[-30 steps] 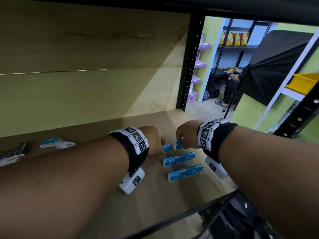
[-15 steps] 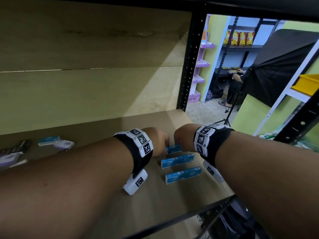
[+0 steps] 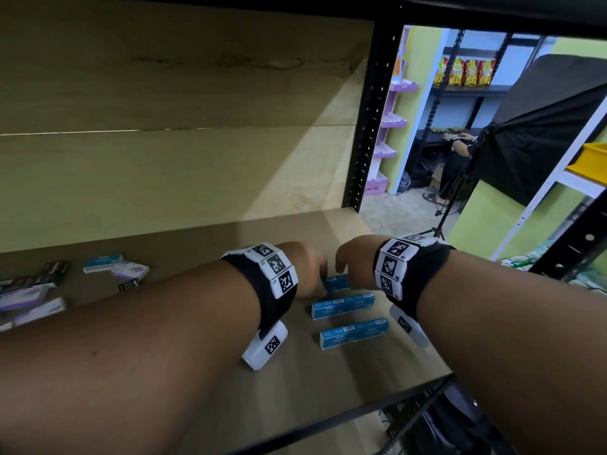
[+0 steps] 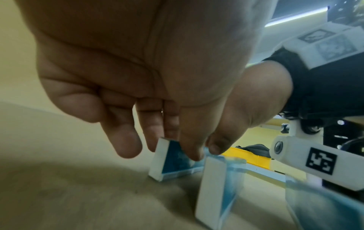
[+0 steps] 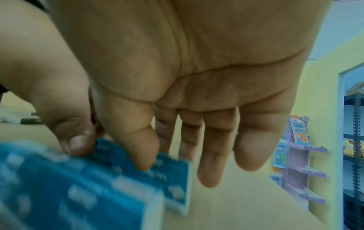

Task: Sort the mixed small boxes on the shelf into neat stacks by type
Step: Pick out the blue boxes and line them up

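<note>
Three long blue boxes lie in a row at the right end of the wooden shelf [image 3: 328, 382]. Both hands sit over the farthest blue box [image 3: 335, 283]. My left hand [image 3: 313, 277] pinches its left end, thumb on the near face and fingers behind it [image 4: 173, 161]. My right hand [image 3: 345, 274] pinches the right part of the same box [image 5: 177, 175] with thumb and index finger; its other fingers hang straight. The middle blue box [image 3: 343, 304] and the nearest blue box [image 3: 354, 333] lie untouched closer to me.
Mixed small boxes lie at the left end of the shelf: a blue-white box [image 3: 102, 262], a purple box [image 3: 129, 270], a black box [image 3: 56, 270]. A black upright post [image 3: 369, 119] bounds the shelf on the right. The black front rail [image 3: 345, 418] is near.
Both hands have closed in toward each other on the farthest blue box. The other two blue boxes have not moved.
</note>
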